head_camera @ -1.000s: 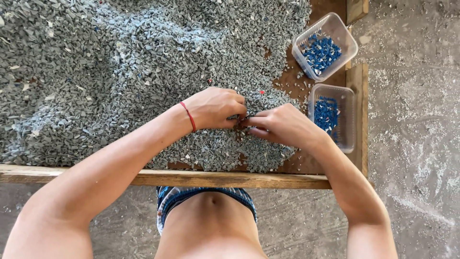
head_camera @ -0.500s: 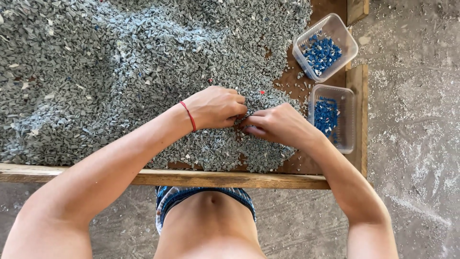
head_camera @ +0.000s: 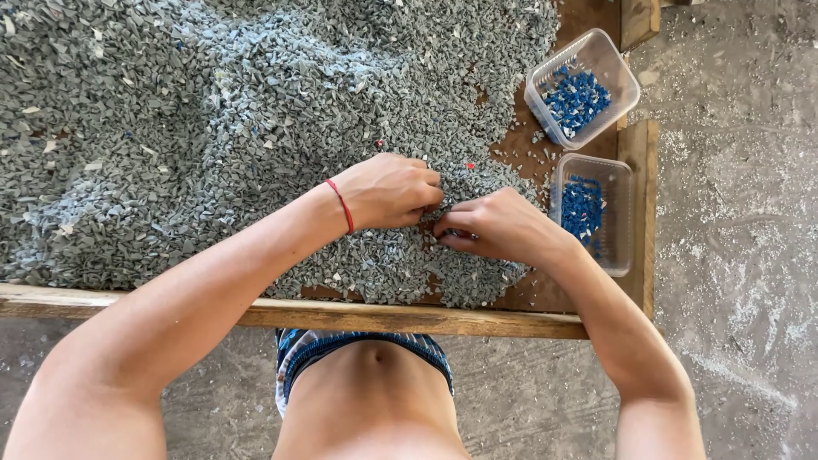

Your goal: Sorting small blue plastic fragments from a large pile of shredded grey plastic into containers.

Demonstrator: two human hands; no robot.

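**A:** where are the hands at?

**B:** both down in the grey chips piled on the wooden table. Left hand is curled, fingertips pressed into the chips, red string on the wrist. Right hand is curled too, fingers pinched together right next to the left. Can't tell if it's got a chip in there.

**A:** and the tubs?

**B:** two clear tubs of blue bits on the right: near tub just beside the right hand, far tub further up.

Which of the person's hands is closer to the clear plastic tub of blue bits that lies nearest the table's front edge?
Right. The right hand rests on the grey chips just beside the clear plastic tub of blue bits; the left hand sits farther away, beyond the right hand.
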